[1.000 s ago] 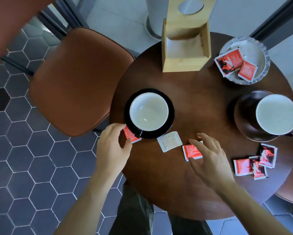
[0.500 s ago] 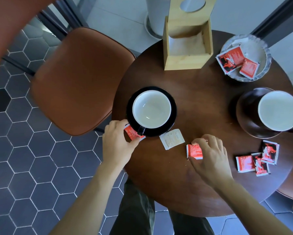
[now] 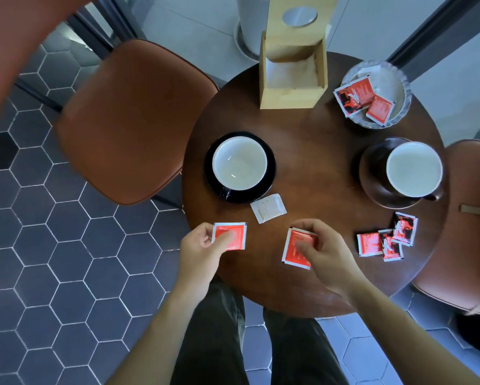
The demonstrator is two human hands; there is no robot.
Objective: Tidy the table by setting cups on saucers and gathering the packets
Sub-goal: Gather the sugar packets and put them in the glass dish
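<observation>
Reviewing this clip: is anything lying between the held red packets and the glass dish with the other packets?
Partly. From the left hand, the near cup on its saucer and the white packet lie toward the glass dish. From the right hand, only bare table between the two cups.

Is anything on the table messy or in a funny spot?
Yes. A white packet lies alone by the black saucer, and red packets sit in a loose heap near the table edge, not in the dish. Nothing is spilled.
</observation>
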